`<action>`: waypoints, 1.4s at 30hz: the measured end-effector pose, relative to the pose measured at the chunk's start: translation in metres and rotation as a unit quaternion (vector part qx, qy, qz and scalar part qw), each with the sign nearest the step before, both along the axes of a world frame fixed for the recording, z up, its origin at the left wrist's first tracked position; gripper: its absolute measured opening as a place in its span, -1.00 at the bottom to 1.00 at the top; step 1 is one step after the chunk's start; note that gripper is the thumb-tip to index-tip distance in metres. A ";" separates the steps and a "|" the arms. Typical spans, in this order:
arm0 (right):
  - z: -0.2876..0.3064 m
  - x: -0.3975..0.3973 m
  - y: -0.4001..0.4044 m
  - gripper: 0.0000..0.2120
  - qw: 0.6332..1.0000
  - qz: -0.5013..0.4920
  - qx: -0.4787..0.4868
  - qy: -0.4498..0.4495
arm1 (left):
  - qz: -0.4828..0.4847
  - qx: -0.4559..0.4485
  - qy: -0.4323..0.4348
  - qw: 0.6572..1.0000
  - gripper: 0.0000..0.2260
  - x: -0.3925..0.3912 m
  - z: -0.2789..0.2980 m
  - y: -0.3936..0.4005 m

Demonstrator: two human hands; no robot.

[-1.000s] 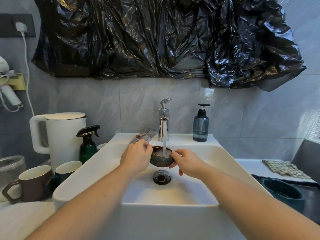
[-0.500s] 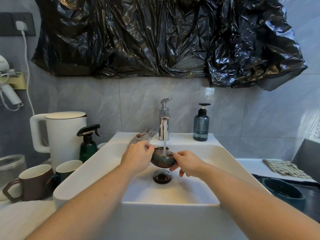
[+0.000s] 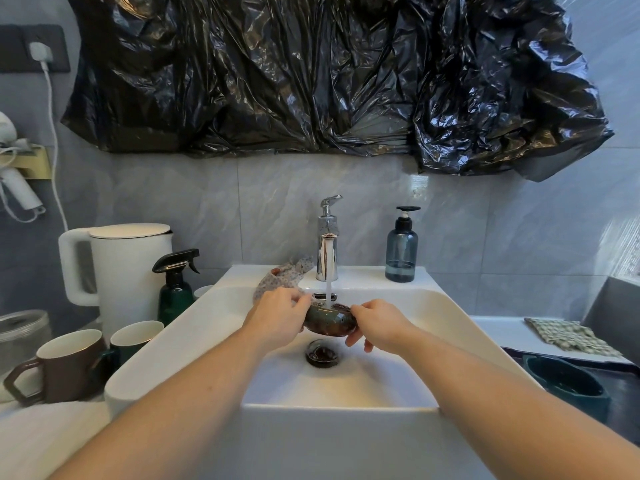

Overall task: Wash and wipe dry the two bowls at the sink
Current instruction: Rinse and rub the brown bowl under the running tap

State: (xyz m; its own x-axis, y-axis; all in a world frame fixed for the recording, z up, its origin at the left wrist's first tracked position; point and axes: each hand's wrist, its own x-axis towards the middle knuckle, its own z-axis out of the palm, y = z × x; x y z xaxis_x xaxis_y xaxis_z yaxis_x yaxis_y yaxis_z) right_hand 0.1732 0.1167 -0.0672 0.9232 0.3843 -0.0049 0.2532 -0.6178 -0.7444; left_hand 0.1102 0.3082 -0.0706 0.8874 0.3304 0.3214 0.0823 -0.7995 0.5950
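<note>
Sheeting of black plastic (image 3: pixel 311 74) spans the wall at 12 o'clock, above grey tile. White sink (image 3: pixel 166 348) fills the centre; its chrome tap (image 3: pixel 327 247) runs a thin stream into the basin. White kettle (image 3: pixel 121 271) stands at 9 o'clock with a green spray bottle (image 3: pixel 176 289) and two mugs (image 3: pixel 65 365) beside it. Checked cloth (image 3: pixel 568 336), presumably for drying, lies at 3 o'clock on the table, with a second, dark green bowl (image 3: pixel 568 386) just below it, apparently still to be washed. Soap dispenser (image 3: pixel 401 251) sits on the sink ledge at 1 o'clock.

Small brown glazed bowl (image 3: pixel 330 320) is held over the drain (image 3: pixel 322 353), directly under the stream. Left hand (image 3: pixel 277 320) grips its left side, fingers curled round the wall; right hand (image 3: pixel 377 325) pinches the right rim between thumb and fingers. Compared with a second ago, the bowl has tipped from upright and water-filled to mouth turned away, its outer wall now facing the camera. Judged stage: rinsing of the first bowl is under way, water being poured out; wiping has not begun.
</note>
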 end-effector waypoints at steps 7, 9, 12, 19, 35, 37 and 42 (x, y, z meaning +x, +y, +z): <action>0.000 0.001 0.000 -0.66 0.999 -0.029 0.019 -0.022 | -0.019 -0.011 0.019 1.000 -0.65 -0.003 0.002 -0.002; 0.000 0.001 -0.001 -0.66 0.998 -0.039 0.026 -0.034 | -0.024 -0.015 0.028 0.999 -0.67 -0.003 0.001 -0.003; 0.001 0.001 -0.003 -0.66 0.997 -0.046 0.033 -0.050 | -0.031 -0.015 0.030 0.999 -0.70 -0.003 0.001 -0.004; 0.001 0.001 -0.003 -0.78 0.993 -0.049 0.068 -0.078 | -0.029 -0.022 0.036 0.999 -0.78 -0.002 0.000 -0.004; 0.004 -0.004 -0.001 -0.59 0.991 -0.048 0.085 -0.091 | -0.018 0.016 0.003 1.000 -0.80 -0.005 0.003 -0.004; 0.004 -0.003 -0.001 -0.60 0.991 -0.045 0.079 -0.093 | -0.011 0.012 -0.008 1.000 -0.79 -0.005 0.004 -0.005; 0.002 0.000 0.000 -0.61 0.995 -0.027 0.066 -0.076 | -0.001 0.012 -0.026 1.000 -0.82 -0.008 0.006 -0.006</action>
State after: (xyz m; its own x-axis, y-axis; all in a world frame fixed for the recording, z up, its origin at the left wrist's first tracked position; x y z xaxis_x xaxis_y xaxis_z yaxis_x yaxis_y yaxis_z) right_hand 0.1728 0.1164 -0.0654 0.9291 0.3214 0.1831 0.3373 -0.5326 -0.7762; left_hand 0.1023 0.3022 -0.0646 0.8699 0.3198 0.3756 0.0495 -0.8142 0.5785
